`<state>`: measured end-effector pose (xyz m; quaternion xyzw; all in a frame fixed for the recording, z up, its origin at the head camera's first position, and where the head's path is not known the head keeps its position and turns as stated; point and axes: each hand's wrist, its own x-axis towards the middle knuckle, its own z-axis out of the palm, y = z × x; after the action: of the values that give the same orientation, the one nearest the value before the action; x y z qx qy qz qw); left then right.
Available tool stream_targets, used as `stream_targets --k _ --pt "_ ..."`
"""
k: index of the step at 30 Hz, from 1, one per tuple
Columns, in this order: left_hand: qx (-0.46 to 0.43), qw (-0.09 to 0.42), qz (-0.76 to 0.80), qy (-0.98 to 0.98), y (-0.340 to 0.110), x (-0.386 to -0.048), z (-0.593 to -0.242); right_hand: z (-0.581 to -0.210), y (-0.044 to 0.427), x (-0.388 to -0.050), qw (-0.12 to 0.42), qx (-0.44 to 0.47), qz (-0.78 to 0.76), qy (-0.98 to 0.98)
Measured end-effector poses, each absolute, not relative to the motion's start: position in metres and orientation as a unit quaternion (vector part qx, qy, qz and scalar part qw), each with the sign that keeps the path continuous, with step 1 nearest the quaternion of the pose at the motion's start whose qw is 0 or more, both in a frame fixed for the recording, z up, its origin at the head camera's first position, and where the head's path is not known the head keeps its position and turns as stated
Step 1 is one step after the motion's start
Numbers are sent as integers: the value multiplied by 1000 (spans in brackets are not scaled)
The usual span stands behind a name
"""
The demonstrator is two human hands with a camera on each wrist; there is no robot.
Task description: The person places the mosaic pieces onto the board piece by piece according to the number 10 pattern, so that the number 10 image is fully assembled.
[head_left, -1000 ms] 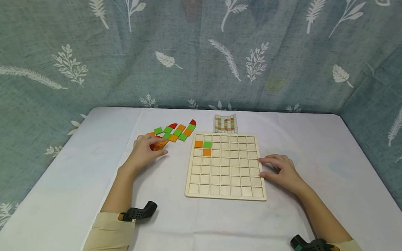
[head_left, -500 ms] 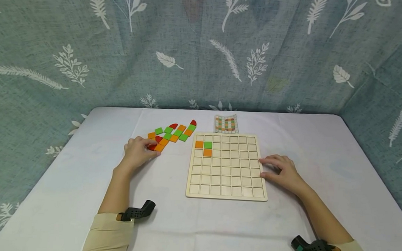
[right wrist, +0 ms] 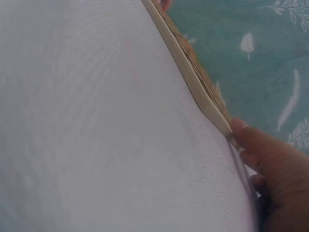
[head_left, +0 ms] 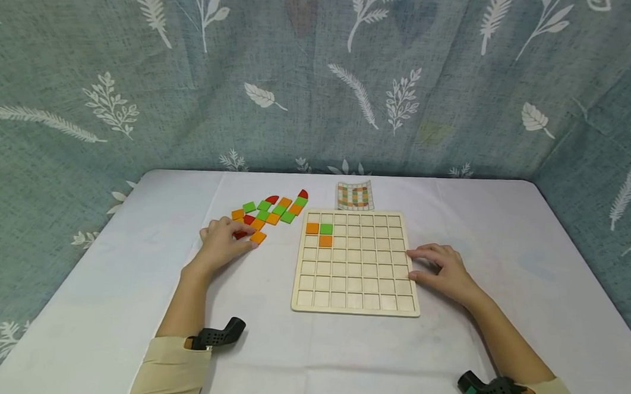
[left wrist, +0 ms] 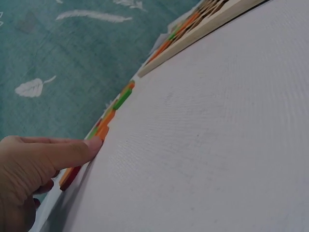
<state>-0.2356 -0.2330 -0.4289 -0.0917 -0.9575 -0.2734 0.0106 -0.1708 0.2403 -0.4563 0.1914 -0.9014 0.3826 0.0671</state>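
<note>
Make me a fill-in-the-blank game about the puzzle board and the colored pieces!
1. The board has exactly ____ tiles in its squares.
2. On it, the green tile sits directly right of an ____ one.
3. The hand at the board's edge is the person's ____ hand.
4. The curved piece at the right end of the loose pile is ____.

Missing words: three; orange; right; red.

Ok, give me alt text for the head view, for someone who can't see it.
A left hand pinches an orange tile beside loose tiles, while the right hand touches a grid board holding three tiles. A pattern card lies behind the board.
</note>
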Motion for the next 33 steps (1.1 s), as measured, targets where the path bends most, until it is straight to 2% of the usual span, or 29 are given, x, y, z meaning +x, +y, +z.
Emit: stream_targets --k 14,26,33 --pt "-134 -15 -271 -953 -210 -234 -431 -456 241 -173 66 191 376 -904" --pt "-202 54 -238 -948 -187 -226 -430 -456 242 -170 81 203 378 -900" --pt "-229 82 -280 -929 -180 -222 -422 -457 241 -169 80 205 376 -900"
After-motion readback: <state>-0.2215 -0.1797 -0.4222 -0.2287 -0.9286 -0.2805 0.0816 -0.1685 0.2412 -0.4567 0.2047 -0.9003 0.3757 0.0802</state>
